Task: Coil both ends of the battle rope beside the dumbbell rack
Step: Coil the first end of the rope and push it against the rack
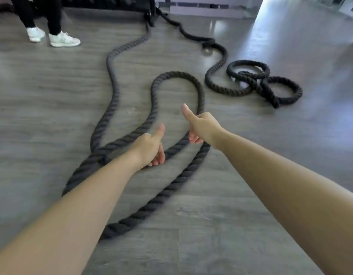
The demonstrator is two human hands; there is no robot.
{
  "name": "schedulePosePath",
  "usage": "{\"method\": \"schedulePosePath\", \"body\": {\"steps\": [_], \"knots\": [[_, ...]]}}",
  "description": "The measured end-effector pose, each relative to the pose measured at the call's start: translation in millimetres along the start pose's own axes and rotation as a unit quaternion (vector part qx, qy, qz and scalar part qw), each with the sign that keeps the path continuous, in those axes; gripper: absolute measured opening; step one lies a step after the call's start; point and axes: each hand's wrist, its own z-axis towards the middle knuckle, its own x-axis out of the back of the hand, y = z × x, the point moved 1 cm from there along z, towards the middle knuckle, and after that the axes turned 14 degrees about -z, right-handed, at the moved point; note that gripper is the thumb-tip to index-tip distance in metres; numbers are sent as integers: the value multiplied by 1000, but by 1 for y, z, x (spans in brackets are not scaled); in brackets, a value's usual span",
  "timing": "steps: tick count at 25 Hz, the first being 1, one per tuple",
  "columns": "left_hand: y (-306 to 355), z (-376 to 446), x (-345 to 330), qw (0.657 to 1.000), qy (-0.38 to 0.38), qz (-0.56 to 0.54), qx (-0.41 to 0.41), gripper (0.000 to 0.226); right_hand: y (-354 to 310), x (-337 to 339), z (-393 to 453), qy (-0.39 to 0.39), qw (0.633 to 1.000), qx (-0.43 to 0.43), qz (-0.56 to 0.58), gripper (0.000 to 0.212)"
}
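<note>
A thick black battle rope [177, 74] runs from an anchor [150, 17] at the foot of the dark rack [112, 2] and snakes over the grey floor in long bends towards me. My left hand [148, 148] curls its fingers round a strand low in the middle, thumb pointing up. My right hand [204, 127] grips the strand coming down from the big loop, thumb raised too. The rope's other half [217, 56] leads right and ends in two small flat coils [281, 90]. One loose rope stretch [132, 219] trails off near my left forearm.
A person in dark trousers and white sneakers [63, 39] stands at the top left by the rack. A pale low wall [207, 5] runs along the back. Grey wood-look floor [290, 145] lies bare to the right and in front.
</note>
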Motion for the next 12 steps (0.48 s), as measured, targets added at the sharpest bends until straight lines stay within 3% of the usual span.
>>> {"method": "schedulePosePath", "body": {"steps": [2, 5, 10, 12], "knots": [[-38, -1, -14, 998, 35, 43, -12, 58, 27, -30, 6, 4, 1000, -10, -17, 74], [-112, 5, -26, 985, 57, 163, -28, 28, 73, -76, 17, 6, 999, -29, -38, 59], [-197, 5, -39, 919, -141, 354, 104, 67, 121, -120, 24, -20, 993, -59, -104, 35], [-231, 5, -50, 896, -170, 390, 126, 85, 139, -143, 29, -44, 982, -77, -166, 47]]}}
